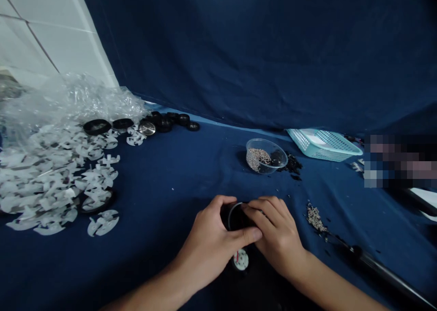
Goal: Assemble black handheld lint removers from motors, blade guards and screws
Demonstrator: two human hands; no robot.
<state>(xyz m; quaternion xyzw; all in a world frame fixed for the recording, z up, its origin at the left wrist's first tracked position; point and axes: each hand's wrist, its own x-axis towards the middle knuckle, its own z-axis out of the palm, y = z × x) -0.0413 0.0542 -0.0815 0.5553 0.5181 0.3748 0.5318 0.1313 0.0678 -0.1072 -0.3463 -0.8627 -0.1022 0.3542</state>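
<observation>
A black round housing (236, 217) with a pale curved rim sits between my hands at the front middle. My left hand (213, 231) wraps round its left and near side, thumb stretched across the front. My right hand (278, 231) closes on the right side, its fingertips at the rim and partly over the opening. What the fingertips touch inside is hidden. Just below the hands shows a small round part (241, 260) with a whitish-green face and a red wire. It seems to be joined to a dark body underneath, too dim to make out.
White plastic pieces (51, 179) are heaped at left before clear plastic bags (75, 97). Black round caps (164, 123) lie behind. A clear bowl (264, 167) holds small screws; a turquoise basket (327, 151) stands beyond. Loose screws (316, 217) lie by a black screwdriver (385, 267) at right.
</observation>
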